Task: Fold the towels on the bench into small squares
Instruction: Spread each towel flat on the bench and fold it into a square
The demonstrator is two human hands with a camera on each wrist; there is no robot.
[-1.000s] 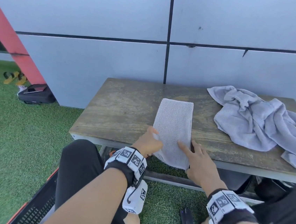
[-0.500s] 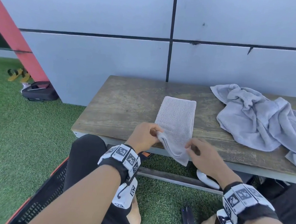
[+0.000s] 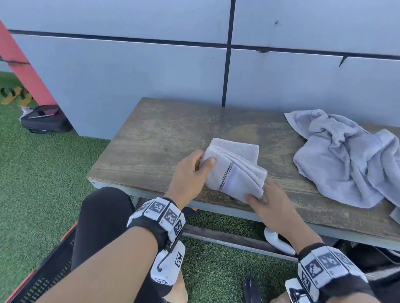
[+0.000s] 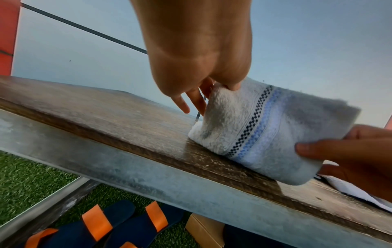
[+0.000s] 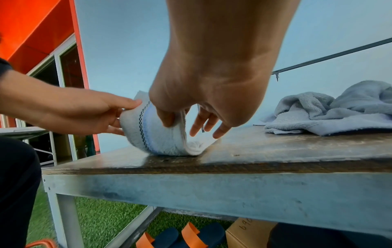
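The towel [image 3: 235, 172] lies near the front edge of the desk [image 3: 161, 132], its long axis running away from the person toward the wall. The near end is lifted and doubled over toward the far end, which lies flat on the wood; the striped band is turned up in the raised part. The fold line therefore runs left to right, and the lifted end is to be carried forward, away from the body.

The left hand [image 3: 189, 175] is set at the left edge of the raised fold, the right hand [image 3: 268, 205] at its right edge, so that the towel is held between them and neither is plainly nearer. The left grip is narrow: the edge is pinched between thumb and fingers [image 4: 197, 102]. The right grip is likewise narrow, the layers being pinched between thumb and forefinger while the other fingers [image 5: 212, 124] are spread loose above the desk.

A heap of unfolded towels [image 3: 355, 162] is seen well apart, at the right end of the desk, untouched. By judgement, the doubled end has yet to be laid down square on the far end.
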